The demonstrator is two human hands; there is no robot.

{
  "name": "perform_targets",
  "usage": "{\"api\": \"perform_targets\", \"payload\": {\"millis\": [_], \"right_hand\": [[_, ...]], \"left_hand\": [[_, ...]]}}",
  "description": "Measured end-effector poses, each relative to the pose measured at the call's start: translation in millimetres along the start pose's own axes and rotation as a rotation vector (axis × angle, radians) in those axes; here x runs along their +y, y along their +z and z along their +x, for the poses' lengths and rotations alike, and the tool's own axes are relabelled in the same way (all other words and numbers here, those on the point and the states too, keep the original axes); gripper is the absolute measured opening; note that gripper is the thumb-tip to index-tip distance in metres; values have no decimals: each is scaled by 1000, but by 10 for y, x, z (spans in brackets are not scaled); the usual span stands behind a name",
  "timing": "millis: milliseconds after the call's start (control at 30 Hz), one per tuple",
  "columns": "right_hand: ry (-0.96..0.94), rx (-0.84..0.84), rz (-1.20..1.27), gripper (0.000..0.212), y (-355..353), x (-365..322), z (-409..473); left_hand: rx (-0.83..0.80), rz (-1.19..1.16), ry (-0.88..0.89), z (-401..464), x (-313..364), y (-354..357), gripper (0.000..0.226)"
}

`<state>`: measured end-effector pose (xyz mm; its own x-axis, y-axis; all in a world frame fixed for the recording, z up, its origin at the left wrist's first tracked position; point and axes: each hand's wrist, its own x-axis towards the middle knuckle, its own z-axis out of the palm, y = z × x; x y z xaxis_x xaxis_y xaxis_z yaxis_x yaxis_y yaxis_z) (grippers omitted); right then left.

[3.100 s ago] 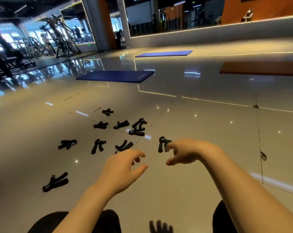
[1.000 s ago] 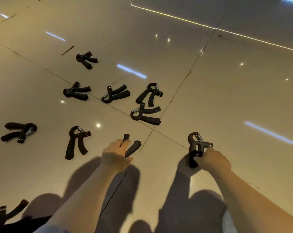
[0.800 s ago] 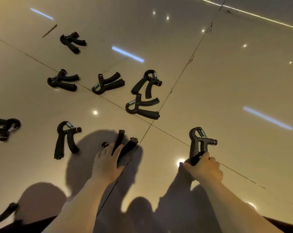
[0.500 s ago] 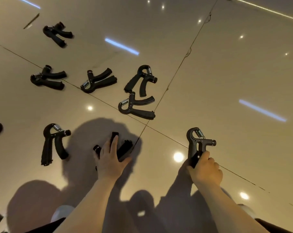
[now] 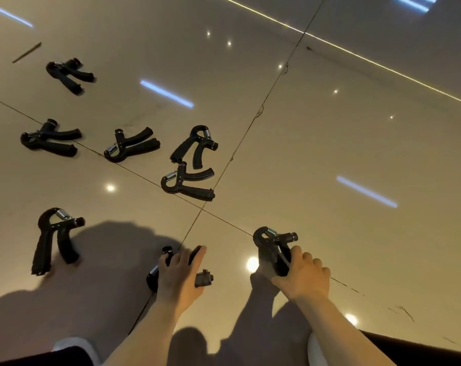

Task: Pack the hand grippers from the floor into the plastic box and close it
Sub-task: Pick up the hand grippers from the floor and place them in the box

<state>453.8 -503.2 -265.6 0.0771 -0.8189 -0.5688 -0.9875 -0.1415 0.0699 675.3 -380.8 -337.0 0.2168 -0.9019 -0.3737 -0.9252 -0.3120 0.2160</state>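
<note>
Since approx half a sec ago your left hand (image 5: 177, 277) has closed over its hand gripper (image 5: 155, 276) and your right hand (image 5: 304, 277) has wrapped further round the other one; the view has also shifted, so the rest of the grippers sit a bit lower and more to the right in frame.

Left hand: fingers (image 5: 197, 256) laid across the gripper w/ thumb curled under, holding it at floor level. Spring and knob end poke out to the left of your hand, one handle tip sticks out to the right. Can't tell if it's lifted off the floor (image 5: 329, 154) or still touching.

Right hand: fingers curled round both handles of the right gripper (image 5: 273, 243), head w/ spring and knob pointing away from you, just above the tile joint.

Six more grippers lie loose on the floor, none touched:
- near-left gripper (image 5: 56, 239), handles pointing toward you, beside your shadow.
- centre pair: upper one (image 5: 195, 145) and lower one (image 5: 185, 184), touching or nearly so, just left of the long tile joint.
- mid gripper (image 5: 130, 145), on the diagonal joint.
- left gripper (image 5: 49, 140), well apart from your hands.
- far gripper (image 5: 68, 75), up top left, near a thin stick-like thing (image 5: 27, 52).

Plastic box isn't in frame, so can't say where it is. Floor is glossy w/ light reflections.
</note>
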Motion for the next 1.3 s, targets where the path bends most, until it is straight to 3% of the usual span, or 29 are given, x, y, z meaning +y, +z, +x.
{"api": "perform_targets", "payload": {"millis": [200, 333, 500, 633, 867, 1100, 1300], "right_hand": [[-256, 148, -204, 44, -834, -62, -199], [-339, 264, -258, 54, -1488, -22, -504], [-478, 490, -79, 61, -2135, 238, -1079], [-621, 654, 3, 58, -2431, 495, -1556], [-848, 852, 123, 50, -2513, 598, -2085], [-829, 873, 442, 45, -2322, 726, -2477], [-869, 825, 668, 40, -2058, 964, -2972]], "left_hand": [[10, 8, 74, -199, 314, -444, 104], [68, -40, 75, -375, 730, -868, 79], [232, -126, 141, -623, 1237, -1295, 79], [470, -211, 284, -895, 1472, -1576, 75], [785, -314, 466, -1357, 1629, -1949, 66], [734, -463, 351, -2059, 1537, -2441, 63], [812, -416, 388, -2716, 1380, -2863, 61]]}}
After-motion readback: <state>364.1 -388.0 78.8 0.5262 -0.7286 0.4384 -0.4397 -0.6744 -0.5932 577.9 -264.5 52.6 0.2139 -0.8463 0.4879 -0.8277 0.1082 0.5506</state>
